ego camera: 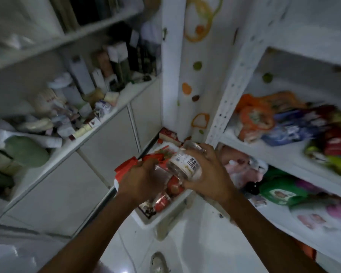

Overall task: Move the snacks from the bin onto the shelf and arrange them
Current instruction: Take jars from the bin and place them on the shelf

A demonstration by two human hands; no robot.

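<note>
A clear plastic jar (185, 164) with a white printed label is held above the white bin (165, 213) on the floor. My right hand (209, 174) grips the jar from the right. My left hand (142, 180) curls around its lower end, which holds brownish contents. Under the hands the bin holds red snack packs (163, 200) and a red-and-white bag (126, 168). The white shelf (264, 152) on the right carries orange, blue and red snack bags (283, 123). A lower level holds green and pink packs (280, 190).
A second white rack (98, 123) on the left is crowded with boxes, tubes and cushions. A white pillar (189, 85) with fruit stickers stands between the racks. Glossy white floor tiles (195, 243) lie below the bin.
</note>
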